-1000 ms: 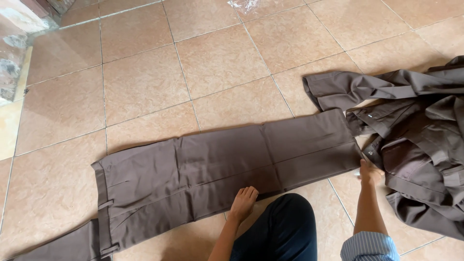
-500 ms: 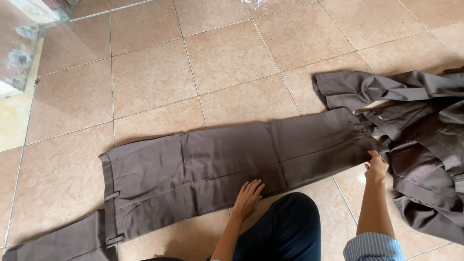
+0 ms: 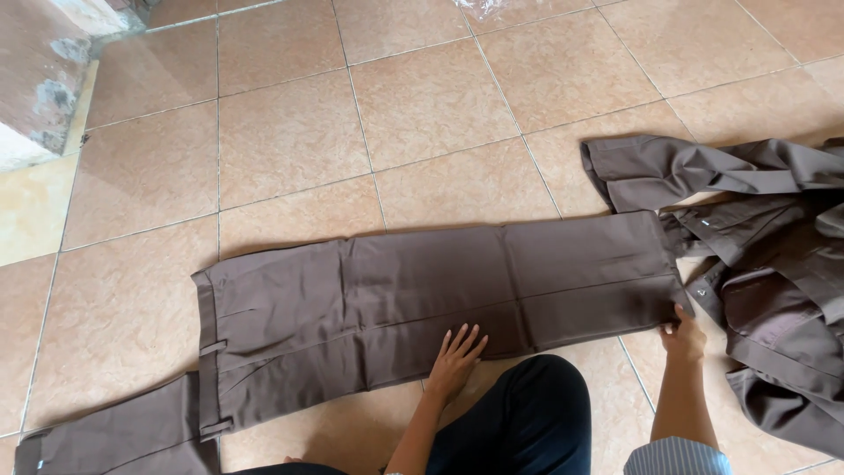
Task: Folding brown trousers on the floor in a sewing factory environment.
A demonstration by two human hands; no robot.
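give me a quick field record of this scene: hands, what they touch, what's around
surface: tiled floor, tan square tiles
main item: brown trousers laid flat lengthwise, waistband to the left, hems to the right
left hand: palm down, fingers spread, pressing on the near edge of the trousers
right hand: fingers pinching the near hem corner of the trousers
to the right: heap of brown garments, crumpled, same colour
lower left: another brown garment, partly out of view
person: dark-clad knee near the trousers, striped sleeve on the right arm
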